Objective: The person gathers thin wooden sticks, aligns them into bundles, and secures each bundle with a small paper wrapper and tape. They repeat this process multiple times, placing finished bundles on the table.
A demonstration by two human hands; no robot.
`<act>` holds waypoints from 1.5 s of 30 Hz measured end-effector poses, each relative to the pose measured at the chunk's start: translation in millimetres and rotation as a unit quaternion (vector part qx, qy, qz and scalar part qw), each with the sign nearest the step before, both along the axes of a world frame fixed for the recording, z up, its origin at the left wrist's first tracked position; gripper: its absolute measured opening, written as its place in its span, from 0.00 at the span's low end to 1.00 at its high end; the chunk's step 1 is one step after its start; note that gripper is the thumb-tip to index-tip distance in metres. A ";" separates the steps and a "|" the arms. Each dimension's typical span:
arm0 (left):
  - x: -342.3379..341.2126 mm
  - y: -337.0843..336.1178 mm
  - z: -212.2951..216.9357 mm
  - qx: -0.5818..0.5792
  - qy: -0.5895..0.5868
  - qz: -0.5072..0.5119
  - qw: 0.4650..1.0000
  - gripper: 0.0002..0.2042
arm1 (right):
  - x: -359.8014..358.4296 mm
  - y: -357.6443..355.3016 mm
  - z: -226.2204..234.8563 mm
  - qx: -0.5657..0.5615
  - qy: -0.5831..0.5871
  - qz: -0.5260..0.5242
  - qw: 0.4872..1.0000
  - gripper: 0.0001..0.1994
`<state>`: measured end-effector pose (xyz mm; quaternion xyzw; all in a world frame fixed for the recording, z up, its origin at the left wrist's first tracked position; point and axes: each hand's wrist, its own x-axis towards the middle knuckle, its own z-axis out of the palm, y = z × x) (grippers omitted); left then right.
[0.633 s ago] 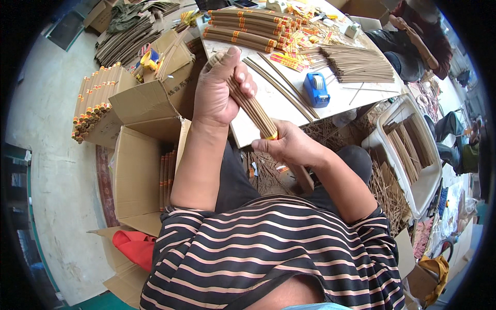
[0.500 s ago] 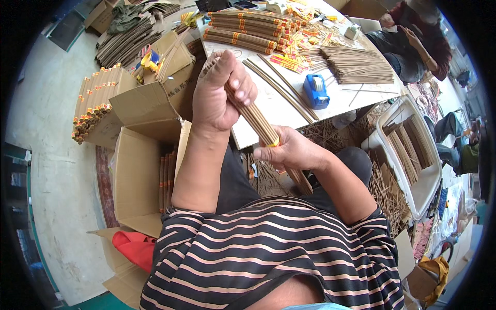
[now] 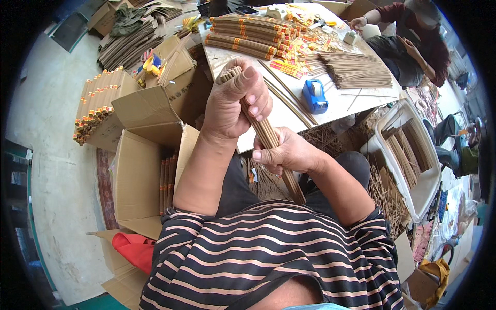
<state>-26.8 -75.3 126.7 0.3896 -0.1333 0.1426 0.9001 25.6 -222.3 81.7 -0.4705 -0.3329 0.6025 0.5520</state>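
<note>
A bundle of thin brown incense sticks (image 3: 265,133) slants across in front of me, its upper end farther off and to the left. My left hand (image 3: 233,106) is wrapped round the upper part, with the stick ends showing above the thumb. Lower down, my right hand (image 3: 290,151) is closed round the same bundle, thumb across it. The bundle's lower end runs on below that hand, toward my lap. Just beyond my hands, a few loose sticks (image 3: 289,98) lie on the white table (image 3: 333,116) next to a blue tape dispenser (image 3: 315,96).
Banded bundles (image 3: 248,39), red-yellow labels (image 3: 287,68) and a loose stick pile (image 3: 356,70) cover the table. An open cardboard box (image 3: 137,175) holding bundles stands left. Right is a white plastic tub (image 3: 419,199) of sticks. Another person (image 3: 436,49) sits at the far right.
My left hand has moved a little right and nearer with the bundle. The yellow band seen by my right fingers is now hidden, and more bundle shows below that hand.
</note>
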 end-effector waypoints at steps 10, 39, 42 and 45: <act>-5.9 -2.4 9.6 -0.021 0.035 0.084 0.996 0.09 | -13.7 -2.4 11.5 -0.057 -0.155 -0.096 0.982 0.10; 25.3 -5.2 21.5 0.297 0.047 0.301 0.905 0.09 | 43.8 64.8 -7.4 0.136 -0.270 -0.214 0.929 0.09; 40.1 5.0 11.9 0.228 0.109 0.254 0.933 0.10 | 51.1 73.0 -23.4 0.155 -0.254 -0.231 0.926 0.10; 39.3 2.5 12.9 0.261 0.062 0.296 0.917 0.10 | 51.0 79.2 -29.5 0.199 -0.256 -0.253 0.912 0.11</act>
